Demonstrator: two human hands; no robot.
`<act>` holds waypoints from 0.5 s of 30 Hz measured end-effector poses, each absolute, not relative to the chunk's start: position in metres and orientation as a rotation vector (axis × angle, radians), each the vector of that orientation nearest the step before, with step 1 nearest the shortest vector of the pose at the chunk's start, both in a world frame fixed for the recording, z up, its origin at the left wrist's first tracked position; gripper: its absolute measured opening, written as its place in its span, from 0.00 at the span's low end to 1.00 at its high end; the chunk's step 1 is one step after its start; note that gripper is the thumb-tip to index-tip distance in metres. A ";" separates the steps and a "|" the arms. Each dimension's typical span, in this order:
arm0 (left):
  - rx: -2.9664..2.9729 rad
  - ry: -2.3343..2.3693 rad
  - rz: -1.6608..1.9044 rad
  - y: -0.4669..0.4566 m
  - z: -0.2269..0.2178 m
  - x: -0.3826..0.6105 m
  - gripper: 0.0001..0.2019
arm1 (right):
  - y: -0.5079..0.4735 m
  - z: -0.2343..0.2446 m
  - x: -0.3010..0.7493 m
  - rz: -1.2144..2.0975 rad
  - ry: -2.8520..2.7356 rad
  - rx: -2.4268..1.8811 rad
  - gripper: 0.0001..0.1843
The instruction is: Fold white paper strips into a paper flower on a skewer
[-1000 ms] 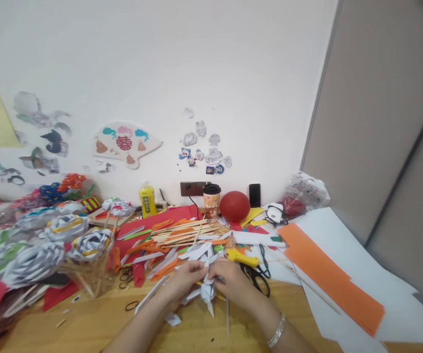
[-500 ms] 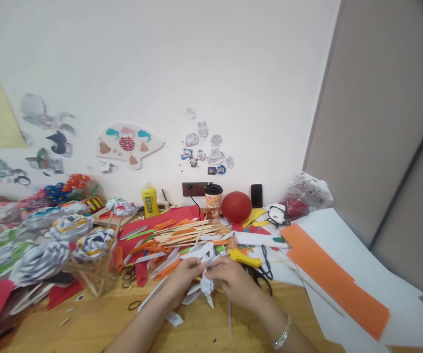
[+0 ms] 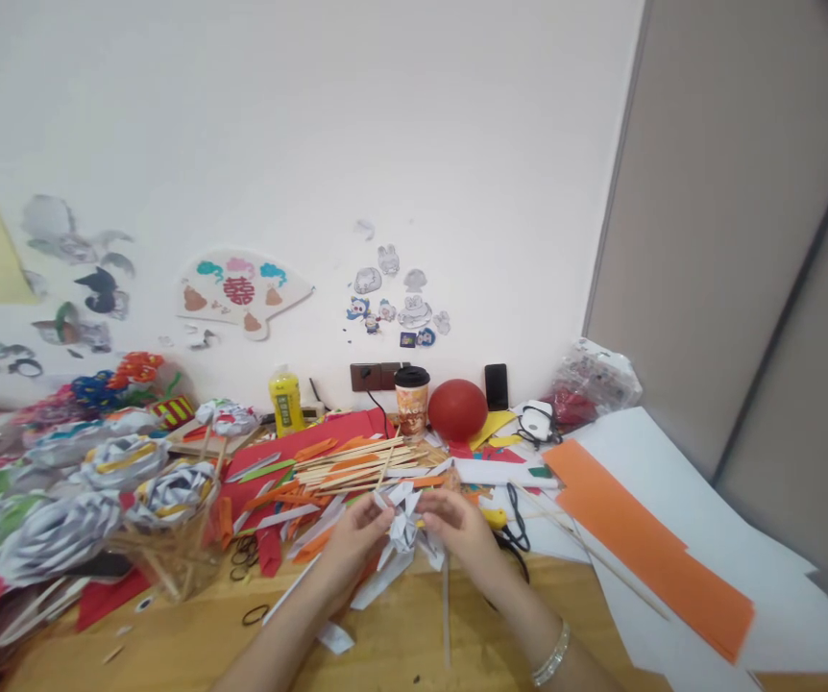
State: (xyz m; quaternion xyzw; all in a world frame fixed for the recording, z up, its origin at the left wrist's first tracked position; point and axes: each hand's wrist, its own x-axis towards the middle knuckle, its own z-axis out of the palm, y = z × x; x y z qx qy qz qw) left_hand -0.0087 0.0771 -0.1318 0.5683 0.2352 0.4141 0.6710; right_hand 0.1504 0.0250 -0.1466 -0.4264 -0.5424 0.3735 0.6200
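Between my two hands is a white folded-paper flower (image 3: pixel 403 529) with pointed strips sticking out around it, held just above the wooden table. My left hand (image 3: pixel 357 538) pinches its left side with thumb and fingertips. On the other side my right hand (image 3: pixel 457 533), below a bracelet on the wrist, has its fingers curled against the flower's right edge. White paper strips (image 3: pixel 377 584) hang or lie under the flower; which of them belong to it I cannot tell. Partly covered by my right hand is a yellow-handled tool (image 3: pixel 493 518), with black-handled scissors (image 3: pixel 517 519) beside it.
Beyond my hands lie wooden sticks (image 3: pixel 356 463) and coloured paper strips. Finished paper flowers (image 3: pixel 60 529) crowd the left side. A lidded cup (image 3: pixel 412 402), a yellow bottle (image 3: pixel 285 400) and a red balloon (image 3: pixel 457 410) stand at the back. Orange paper (image 3: pixel 651 548) covers white sheets at right.
The white paper flower has turned and lifted, so its strips now spread outward toward the camera. My right hand has opened a little and moved right. The view has shifted slightly.
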 end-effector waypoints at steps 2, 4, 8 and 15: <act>1.359 0.537 0.928 0.078 -0.134 -0.008 0.12 | 0.027 -0.149 0.148 0.871 -1.224 -1.028 0.14; 1.440 0.534 0.910 0.081 -0.139 -0.007 0.12 | 0.027 -0.150 0.146 0.796 -1.216 -1.106 0.10; 1.641 0.538 0.940 0.087 -0.146 -0.008 0.13 | 0.025 -0.148 0.143 0.688 -1.267 -1.203 0.06; 2.299 0.641 1.132 0.082 -0.142 -0.013 0.06 | 0.021 -0.147 0.141 0.397 -1.417 -1.316 0.06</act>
